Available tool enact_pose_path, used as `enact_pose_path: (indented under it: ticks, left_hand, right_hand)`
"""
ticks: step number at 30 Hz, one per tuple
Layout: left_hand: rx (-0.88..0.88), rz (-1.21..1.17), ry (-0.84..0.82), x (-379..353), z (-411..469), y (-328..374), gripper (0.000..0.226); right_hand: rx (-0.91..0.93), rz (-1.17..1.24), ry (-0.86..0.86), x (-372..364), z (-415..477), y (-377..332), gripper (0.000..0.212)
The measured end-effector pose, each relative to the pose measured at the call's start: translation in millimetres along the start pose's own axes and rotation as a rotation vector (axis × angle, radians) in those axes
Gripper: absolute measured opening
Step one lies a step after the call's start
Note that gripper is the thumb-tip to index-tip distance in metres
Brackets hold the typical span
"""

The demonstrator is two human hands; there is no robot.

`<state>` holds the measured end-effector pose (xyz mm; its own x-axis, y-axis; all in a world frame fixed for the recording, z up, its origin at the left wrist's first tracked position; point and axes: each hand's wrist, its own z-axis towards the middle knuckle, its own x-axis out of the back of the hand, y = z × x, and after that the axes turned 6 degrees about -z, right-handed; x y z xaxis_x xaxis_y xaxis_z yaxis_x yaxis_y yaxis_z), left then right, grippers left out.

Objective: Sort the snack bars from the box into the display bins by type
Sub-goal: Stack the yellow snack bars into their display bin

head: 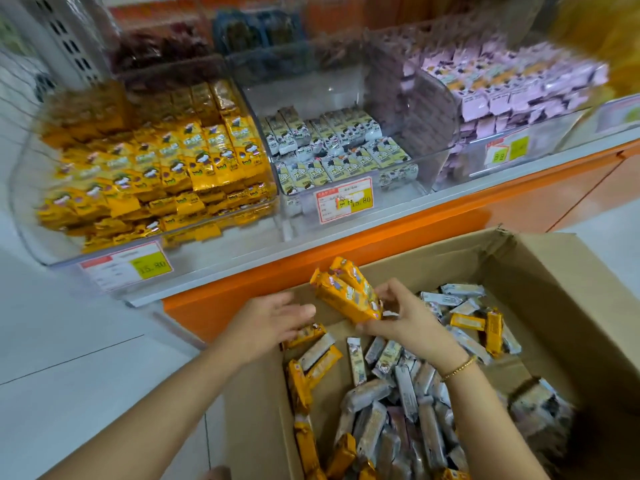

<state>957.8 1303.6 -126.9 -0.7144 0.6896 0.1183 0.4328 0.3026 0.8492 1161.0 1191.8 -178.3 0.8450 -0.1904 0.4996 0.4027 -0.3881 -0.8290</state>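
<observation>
My right hand grips a small bunch of orange snack bars above the far left corner of the cardboard box. Just left of that bunch, my left hand hovers with its fingers straight and holds nothing. Inside the box lie several loose bars, orange ones along the left side and pale white and purple ones in the middle. On the shelf stand three clear bins: orange bars fill the left one, white bars cover the floor of the middle one, and purple bars fill the right one.
Price tags hang on the bin fronts. The shelf has a white ledge over an orange base. More bins of dark snacks sit on a higher shelf behind. White floor tiles lie to the left of the box.
</observation>
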Motion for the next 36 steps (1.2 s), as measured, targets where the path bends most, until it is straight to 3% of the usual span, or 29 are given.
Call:
enact_pose_path:
  ticks: [3, 5, 10, 12, 15, 18, 22, 27, 29, 33, 36]
  left_hand:
    - [-0.113, -0.421, 0.023, -5.1, -23.4, 13.8, 0.039]
    - [-0.164, -0.587, 0.048, 1.3, -36.6, 22.6, 0.035]
    - [-0.354, -0.662, 0.06, 33.3, -73.3, 54.7, 0.023]
    - [-0.452, -0.543, 0.154, 54.0, -86.3, 67.7, 0.017]
    - [-0.624, 0.129, 0.528, 96.7, -95.5, 71.9, 0.029]
    - [-0.576, 0.615, 0.722, 125.7, -99.6, 61.6, 0.038]
    - [-0.521, 0.732, 0.642, 140.2, -98.3, 51.1, 0.03]
    - [-0.574, 0.733, 0.621, 147.1, -99.9, 48.3, 0.025]
    - [-0.589, 0.74, 0.626, 148.1, -99.0, 47.7, 0.026]
    - [-0.603, 0.744, 0.65, 143.6, -100.6, 45.4, 0.029]
    - [-0.643, 0.696, 0.657, 134.0, -100.9, 42.0, 0.026]
  right_hand:
    - [0.142, 0.025, 0.091, -5.2, -25.5, -55.9, 0.046]
    - [0.229, 0.012, 0.146, -7.9, -39.7, -84.0, 0.053]
    - [0.389, -0.071, 0.303, -15.4, -57.7, -144.8, 0.053]
    - [0.427, -0.098, 0.366, -19.2, -51.7, -175.9, 0.051]
    - [0.491, -0.136, 0.418, -28.0, -21.3, -227.8, 0.052]
    - [0.493, -0.283, 0.501, -40.7, 29.8, -279.9, 0.049]
    - [0.324, -0.642, 0.456, -57.2, 101.7, -323.8, 0.063]
    - [0.171, -0.624, 0.349, -78.9, 152.6, -333.2, 0.062]
    - [0.191, -0.518, 0.274, -87.9, 156.4, -337.8, 0.065]
    - [0.236, -0.002, 0.043, -87.8, 143.5, -333.9, 0.059]
    - [0.293, 0.018, 0.083, -68.1, 119.3, -320.0, 0.044]
